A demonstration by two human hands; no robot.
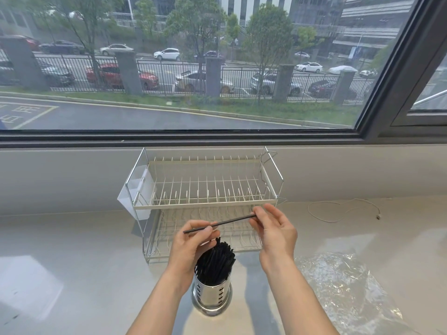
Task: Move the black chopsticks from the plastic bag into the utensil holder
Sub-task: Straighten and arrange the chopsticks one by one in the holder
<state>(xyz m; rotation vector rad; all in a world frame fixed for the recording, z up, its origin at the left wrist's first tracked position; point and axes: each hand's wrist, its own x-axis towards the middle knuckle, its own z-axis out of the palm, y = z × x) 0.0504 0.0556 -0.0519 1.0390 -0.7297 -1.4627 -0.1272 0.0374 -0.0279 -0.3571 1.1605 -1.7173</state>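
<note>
One black chopstick (pixel 228 222) is held nearly level above the counter, each end pinched by a hand. My left hand (pixel 193 245) grips its lower left end and my right hand (pixel 274 232) grips its upper right end. Just below them stands the round perforated metal utensil holder (pixel 212 294), packed with several black chopsticks (pixel 215 259) that lean toward the upper left. A clear plastic bag (pixel 343 286) lies crumpled flat on the counter to the right of the holder. I see no chopsticks in it.
A two-tier wire dish rack (pixel 205 204) stands behind my hands against the window wall, with a white plastic cup (pixel 135 197) hung on its left side. A thin white cable (pixel 346 210) lies on the counter at the right. A large window runs above.
</note>
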